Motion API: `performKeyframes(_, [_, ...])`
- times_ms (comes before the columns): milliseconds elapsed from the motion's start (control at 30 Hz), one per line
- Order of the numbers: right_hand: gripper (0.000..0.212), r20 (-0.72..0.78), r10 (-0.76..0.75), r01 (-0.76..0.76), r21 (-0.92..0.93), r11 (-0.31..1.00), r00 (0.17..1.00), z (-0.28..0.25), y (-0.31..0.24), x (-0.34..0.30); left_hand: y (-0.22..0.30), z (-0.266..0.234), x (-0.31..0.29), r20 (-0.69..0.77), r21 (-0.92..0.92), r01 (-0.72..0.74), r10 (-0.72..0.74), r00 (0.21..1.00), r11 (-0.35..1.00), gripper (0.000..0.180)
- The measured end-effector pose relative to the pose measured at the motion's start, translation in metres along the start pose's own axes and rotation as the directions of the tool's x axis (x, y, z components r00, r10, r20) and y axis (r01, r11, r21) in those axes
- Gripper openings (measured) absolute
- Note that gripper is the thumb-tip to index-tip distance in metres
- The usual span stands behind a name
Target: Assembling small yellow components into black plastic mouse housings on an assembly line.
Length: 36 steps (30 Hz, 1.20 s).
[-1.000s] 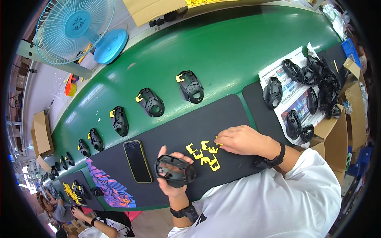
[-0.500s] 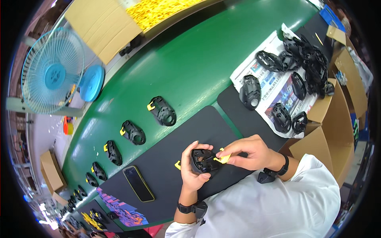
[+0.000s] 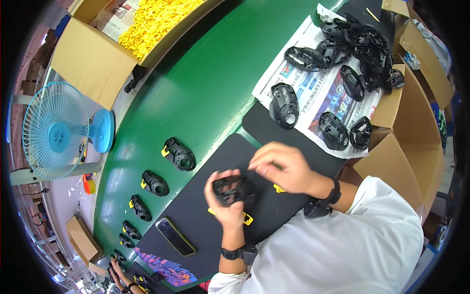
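My left hand [image 3: 226,203] is wrapped round a black computer-mouse shell [image 3: 232,190], its hollow, ribbed inside facing up. My right hand [image 3: 286,169] hovers just to the right of the shell, a little blurred, fingers stretched out and no part visible in them. Just under that hand shows a small yellow plastic part [image 3: 279,188]. Another yellow part [image 3: 248,219] lies on the black mat [image 3: 205,183] near my left wrist; a third is mostly hidden behind my left hand.
Mouse shells with yellow parts [image 3: 179,154] stand in a row along the green table. A phone [image 3: 175,236] lies on the mat. Black shells are heaped on newspaper [image 3: 304,93]. Around are cardboard boxes [image 3: 411,142], a box of yellow parts [image 3: 93,61], a blue fan [image 3: 58,137] and another person's hand [image 3: 116,269].
My right hand has drawn away from the shell, and the yellow part it pinched no longer shows in its fingers. The view has shifted; another person's hand has appeared at lower left.
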State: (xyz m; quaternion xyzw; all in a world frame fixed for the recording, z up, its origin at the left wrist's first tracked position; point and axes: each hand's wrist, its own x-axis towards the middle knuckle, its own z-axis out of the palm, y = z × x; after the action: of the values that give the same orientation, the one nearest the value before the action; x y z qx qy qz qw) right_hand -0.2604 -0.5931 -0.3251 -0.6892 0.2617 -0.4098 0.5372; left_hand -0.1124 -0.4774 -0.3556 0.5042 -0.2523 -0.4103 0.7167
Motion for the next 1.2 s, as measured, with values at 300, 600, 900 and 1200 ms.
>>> performKeyframes(300, [0.016,0.433,0.149,0.114,-0.526,0.843,0.889,-0.067,0.001,-0.037,0.016,-0.034,-0.009,-0.096,0.012,0.008,-0.007,0.995,1.0,0.103])
performKeyframes(600, [0.021,0.691,0.301,0.142,-0.506,0.851,0.657,-0.079,-0.01,-0.059,0.013,-0.029,-0.018,0.017,0.134,0.055,-0.058,0.998,0.989,0.106])
performKeyframes(900, [0.015,0.625,0.464,0.09,-0.65,0.754,0.628,-0.098,-0.012,-0.086,0.008,-0.03,-0.014,0.09,0.152,0.063,-0.077,0.993,0.986,0.103])
performKeyframes(1200, [0.015,0.59,0.705,-0.382,-0.592,0.71,0.394,-0.079,-0.038,-0.064,0.006,-0.028,-0.012,0.2,0.135,0.107,-0.133,0.971,0.985,0.099])
